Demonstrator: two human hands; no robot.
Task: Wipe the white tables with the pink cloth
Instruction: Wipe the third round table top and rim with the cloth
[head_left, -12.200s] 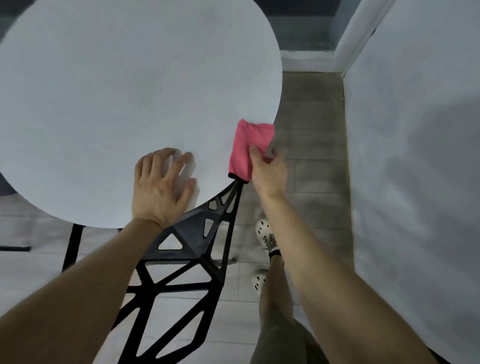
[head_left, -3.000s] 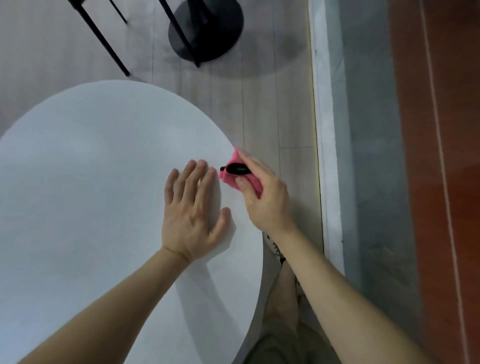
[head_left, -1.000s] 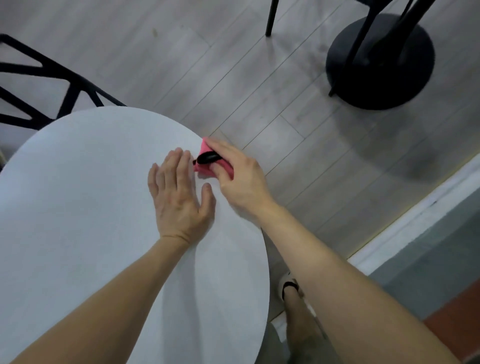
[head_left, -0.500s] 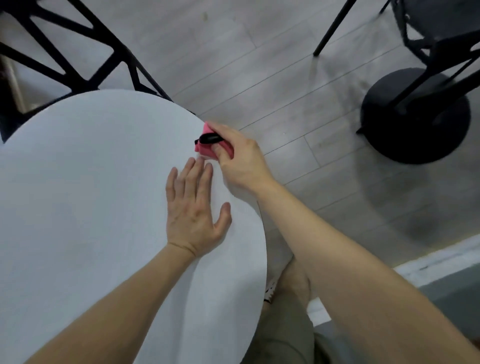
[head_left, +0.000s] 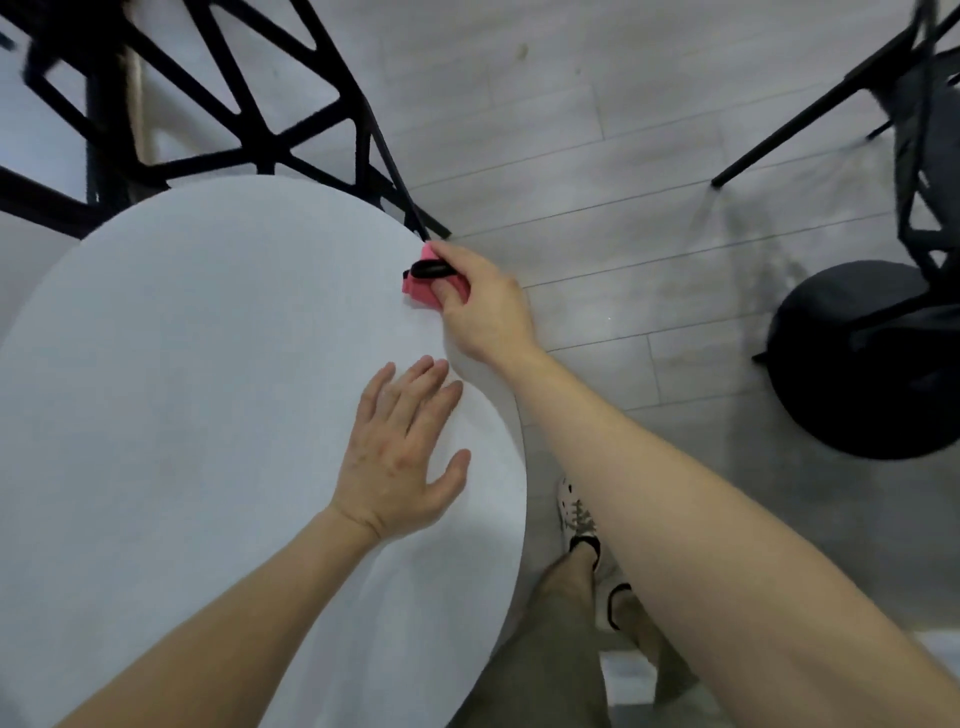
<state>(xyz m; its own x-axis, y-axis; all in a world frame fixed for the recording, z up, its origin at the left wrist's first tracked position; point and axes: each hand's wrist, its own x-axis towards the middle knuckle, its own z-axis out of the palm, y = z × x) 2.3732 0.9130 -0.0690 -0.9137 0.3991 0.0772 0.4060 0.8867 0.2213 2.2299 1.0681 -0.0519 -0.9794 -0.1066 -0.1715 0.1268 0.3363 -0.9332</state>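
Because the stroke appears to follow the rim, the right grip (head_left: 483, 306) clenches the bunched cloth (head_left: 418, 288) against the surface (head_left: 182, 364) edge, just above frame centre. The left grip (head_left: 405, 457) lies flat and released below it, probably bracing the surface against the wiping push.

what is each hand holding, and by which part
The right hand pinches the bunched pink cloth between thumb and fingers, one end poking out, at the rim of the white table. The left hand holds nothing; it lies flat on the table.
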